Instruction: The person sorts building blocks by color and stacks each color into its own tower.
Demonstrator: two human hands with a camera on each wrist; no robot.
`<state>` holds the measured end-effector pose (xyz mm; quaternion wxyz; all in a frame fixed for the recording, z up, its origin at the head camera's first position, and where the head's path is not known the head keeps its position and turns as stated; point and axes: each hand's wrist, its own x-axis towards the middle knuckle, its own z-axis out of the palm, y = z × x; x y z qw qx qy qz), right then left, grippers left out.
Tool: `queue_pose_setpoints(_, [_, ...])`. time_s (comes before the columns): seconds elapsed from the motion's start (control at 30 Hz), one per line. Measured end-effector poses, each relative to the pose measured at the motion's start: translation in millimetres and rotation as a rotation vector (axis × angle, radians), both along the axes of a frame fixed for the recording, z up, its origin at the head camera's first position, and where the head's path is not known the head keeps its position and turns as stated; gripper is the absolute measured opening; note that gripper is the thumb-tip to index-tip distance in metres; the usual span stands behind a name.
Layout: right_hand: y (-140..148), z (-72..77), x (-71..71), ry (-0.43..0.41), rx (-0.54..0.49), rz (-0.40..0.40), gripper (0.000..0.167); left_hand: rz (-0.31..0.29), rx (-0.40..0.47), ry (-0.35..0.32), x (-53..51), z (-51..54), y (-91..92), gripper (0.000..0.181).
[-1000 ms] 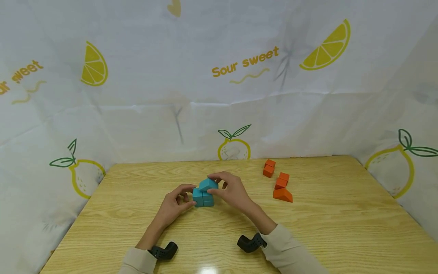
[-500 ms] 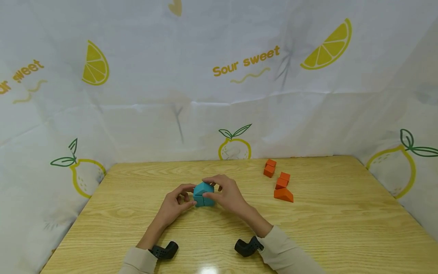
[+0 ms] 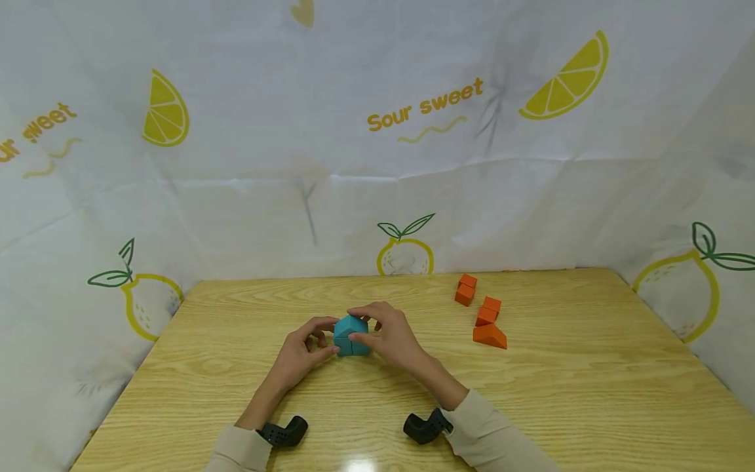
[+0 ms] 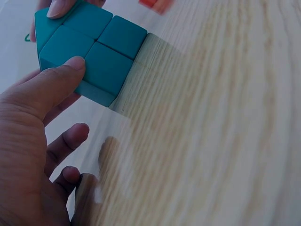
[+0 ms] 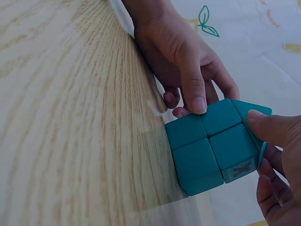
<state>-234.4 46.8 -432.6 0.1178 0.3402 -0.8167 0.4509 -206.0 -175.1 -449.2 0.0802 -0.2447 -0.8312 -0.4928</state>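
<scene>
Several teal cubes (image 5: 195, 162) stand two wide and two high on the wooden table in the head view. On top lies a teal triangular block (image 3: 348, 324), its flat side against the upper cubes. My left hand (image 3: 296, 354) holds the stack's left side; in the left wrist view its thumb presses an upper cube (image 4: 66, 46) from the front, with fingers partly hidden behind. My right hand (image 3: 396, 335) pinches the triangular block between thumb and fingers. One cube bears a dark mark on its side in the right wrist view.
To the right lie orange cubes (image 3: 465, 295) in a pair, another orange pair (image 3: 487, 316) nearer, and an orange triangular block (image 3: 489, 337) beside it. A white lemon-print cloth (image 3: 330, 223) hangs behind the wooden table (image 3: 560, 367).
My right hand has moved left and lowered the triangular block from a tilted position at the upper right onto the cubes. My left hand has stayed at the stack's left side.
</scene>
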Motion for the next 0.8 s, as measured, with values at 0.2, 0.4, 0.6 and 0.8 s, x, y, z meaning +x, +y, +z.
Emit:
queue_pose_setpoints(0.2, [0.2,1.4,0.8,-0.011,0.004,0.009,0.04,0.002,-0.002,-0.019,3.8,7.2,2.2,0.043])
queue_pose_setpoints(0.4, [0.9,2.1,1.1,-0.022,0.01,0.009,0.04,-0.004,-0.002,-0.005,3.0,6.6,1.2,0.043])
queue_pose_setpoints(0.6, [1.1,1.9,1.2,-0.029,0.011,0.014,0.041,-0.011,0.0,0.031,2.3,5.4,0.8,0.043])
queue_pose_setpoints(0.8, [0.9,3.4,2.2,-0.017,0.012,0.017,0.041,-0.012,0.011,0.03,1.9,3.6,1.2,0.043])
